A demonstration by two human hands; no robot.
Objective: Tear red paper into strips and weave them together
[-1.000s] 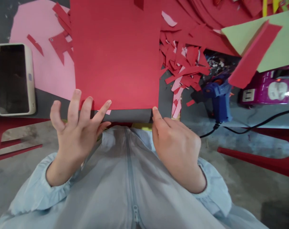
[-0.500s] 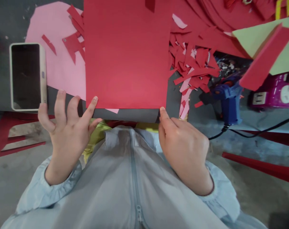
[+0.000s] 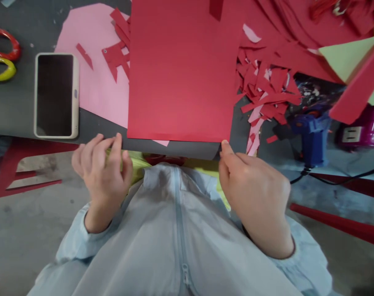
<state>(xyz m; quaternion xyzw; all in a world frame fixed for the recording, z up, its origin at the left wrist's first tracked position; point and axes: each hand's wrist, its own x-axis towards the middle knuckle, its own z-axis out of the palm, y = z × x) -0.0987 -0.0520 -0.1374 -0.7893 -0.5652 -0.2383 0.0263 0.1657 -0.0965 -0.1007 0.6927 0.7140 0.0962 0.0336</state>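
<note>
A large red paper sheet lies flat in front of me, its near edge by the table's front edge. My left hand hovers just off the sheet's lower left corner, holding nothing, fingers apart and slightly bent. At the lower right corner, my right hand has its index fingertip on the paper while the other fingers curl under; its thumb is hidden. A small tip of pink paper pokes out below the red edge. Partly beneath the sheet on the left is a pink paper piece.
A phone and red-and-yellow-handled scissors lie at left. Right of the sheet are red paper scraps, a blue glue gun with a cord, and a purple power socket. Red chair parts show below the table.
My left hand has come off the red sheet's lower left corner, its fingers drawing closer together. My right hand stays at its corner. The view has shifted left, bringing the scissors' handles into sight.
</note>
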